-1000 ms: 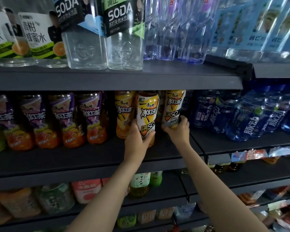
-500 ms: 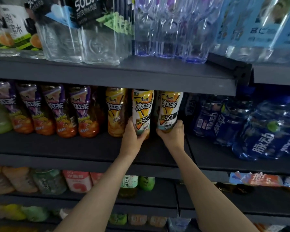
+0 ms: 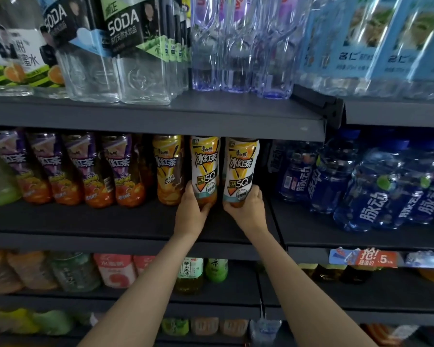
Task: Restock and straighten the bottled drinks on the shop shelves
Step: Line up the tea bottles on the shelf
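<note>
Head view, looking up at the middle shelf [image 3: 110, 221]: two white-and-yellow iced tea bottles stand side by side, well back from the shelf lip. The left hand [image 3: 191, 211] wraps the base of the left iced tea bottle [image 3: 205, 169], thumb on its right side. The right hand [image 3: 246, 206] curls round the base of the right iced tea bottle [image 3: 241, 171]. Low grips appear chosen to slide and turn both bottles without tipping them. Labels face outward, matching the neighbouring yellow iced tea bottle [image 3: 168, 169]. Blue sports-drink bottles [image 3: 368, 191] occupy the adjoining bay. Straightening here looks nearly complete.
</note>
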